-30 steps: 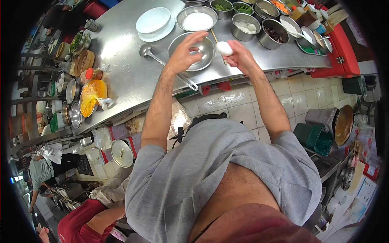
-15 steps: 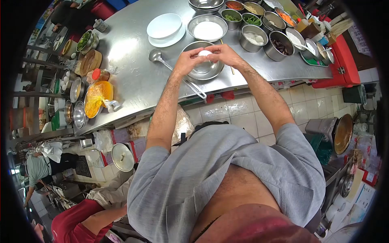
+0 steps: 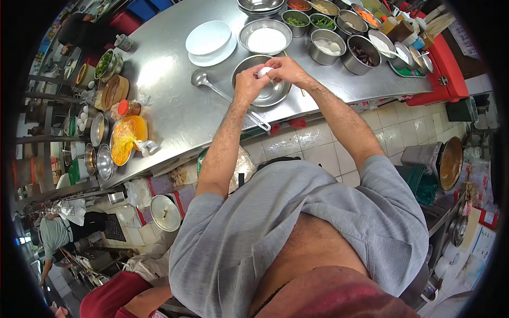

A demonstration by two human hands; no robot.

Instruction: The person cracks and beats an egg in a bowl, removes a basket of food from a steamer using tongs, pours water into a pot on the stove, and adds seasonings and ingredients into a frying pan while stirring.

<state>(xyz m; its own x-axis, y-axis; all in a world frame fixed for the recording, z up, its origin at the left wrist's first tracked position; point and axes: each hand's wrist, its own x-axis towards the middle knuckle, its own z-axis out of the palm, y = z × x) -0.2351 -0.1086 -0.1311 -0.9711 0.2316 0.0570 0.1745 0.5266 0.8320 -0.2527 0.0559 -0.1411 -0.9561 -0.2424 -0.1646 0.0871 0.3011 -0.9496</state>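
Note:
Over a steel mixing bowl (image 3: 275,95), both my hands close on one white egg (image 3: 264,72). My left hand (image 3: 248,86) grips the egg from the left, and my right hand (image 3: 289,71) has its fingers on the other side. Whether the shell is cracked I cannot make out, since fingers cover much of it. Left of the bowl lies a metal ladle (image 3: 199,78), its handle reaching past the counter's front edge. Just beyond the bowl is a steel basin (image 3: 243,37) with something white in it.
White plates (image 3: 209,38) are stacked at the back left of the steel counter (image 3: 169,95). Several tins of ingredients crowd the right, including one with whole eggs (image 3: 334,47). A bag of yellow food (image 3: 130,132) sits at the left edge. Other people (image 3: 119,297) are at lower left.
The egg has tilted slightly and my hands have shifted a little left, with the fingers drawn closer around it. The whole view has turned slightly.

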